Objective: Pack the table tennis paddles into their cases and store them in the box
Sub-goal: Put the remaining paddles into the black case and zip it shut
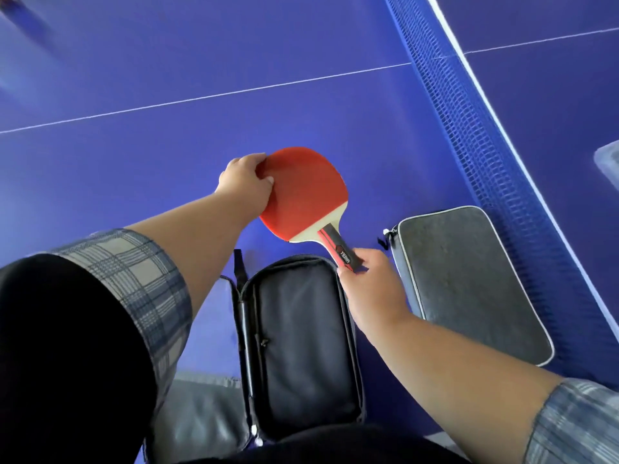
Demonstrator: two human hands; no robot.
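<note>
Currently: red-rubbered wooden table tennis paddle point(303, 192), held over blue surface point(134, 162) at far end of open black zip case point(301, 346), left hand point(244, 179) grip pinching blade, right hand point(368, 279) grip curled round handle; likely risk: blade snagging zip edge on entry.

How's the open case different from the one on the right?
The open case lies unzipped, showing black lining; the closed case is shut, showing speckled grey fabric with pale piping. The open case lies left of the closed case, which lies beside the net. Both are rectangular.
</note>
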